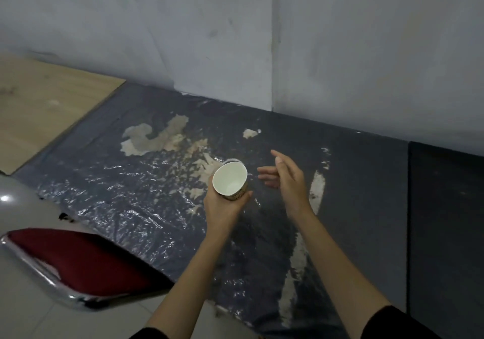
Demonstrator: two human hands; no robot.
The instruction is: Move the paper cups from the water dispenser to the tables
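So left hand (222,202) grips one paper cup (230,180), right hand (288,178) open and empty; cup not set on any table yet

2 bare forearms run back from the fingers (264,175) to black sleeves (392,323) bunched near the elbows; wrists and fingers carry no rings or watch.

This is looking like a worn, plain back room or a simple canteen, not a home; the grey wall (340,37) is showing stains and cracks; a dark floor covering (353,181) is peeling in pale patches; a red padded chair (78,262) with a chrome frame is standing on light floor tiles (31,310); a wooden tabletop (44,102) is showing at the left.
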